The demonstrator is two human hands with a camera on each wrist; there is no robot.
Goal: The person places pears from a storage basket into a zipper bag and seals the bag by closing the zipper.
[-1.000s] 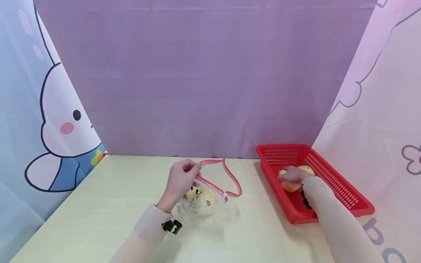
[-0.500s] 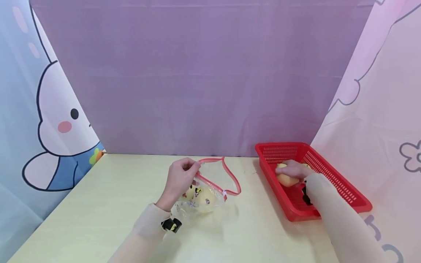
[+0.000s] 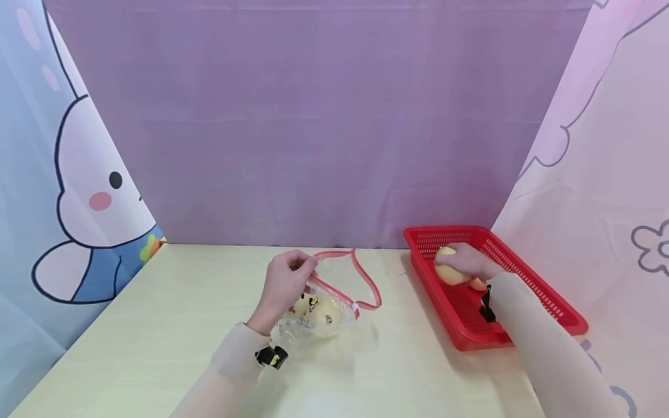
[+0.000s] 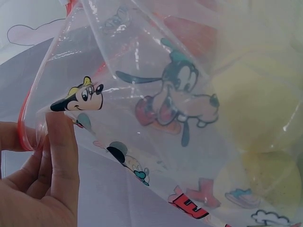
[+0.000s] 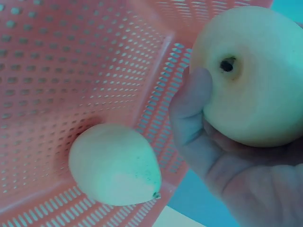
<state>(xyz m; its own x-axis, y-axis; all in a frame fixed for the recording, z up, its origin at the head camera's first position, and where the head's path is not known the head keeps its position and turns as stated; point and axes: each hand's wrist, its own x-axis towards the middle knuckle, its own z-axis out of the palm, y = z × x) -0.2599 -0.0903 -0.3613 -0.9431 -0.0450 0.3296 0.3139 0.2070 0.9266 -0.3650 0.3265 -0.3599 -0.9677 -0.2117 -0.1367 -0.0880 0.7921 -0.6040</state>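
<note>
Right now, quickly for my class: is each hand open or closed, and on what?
Left hand: closed, pinching the plastic bag near its opening.
Right hand: closed, holding a fruit.

Head view: bright, diffuse light; soft shadow on tabletop [image 3: 389, 371] below left fingers [image 3: 307, 268]. Left wrist: hazy; white glints on zip bag [image 4: 109, 61] beside those fingers. Right wrist: dim, cyan cast; red basket [image 5: 156, 70] washed pink left of right fingers [image 5: 187, 127].

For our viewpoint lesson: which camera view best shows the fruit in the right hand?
Right wrist view: the held fruit looks large, its dark spot visible. The head view shows it smaller, partly hidden by the right hand; the left wrist view misses it.
</note>
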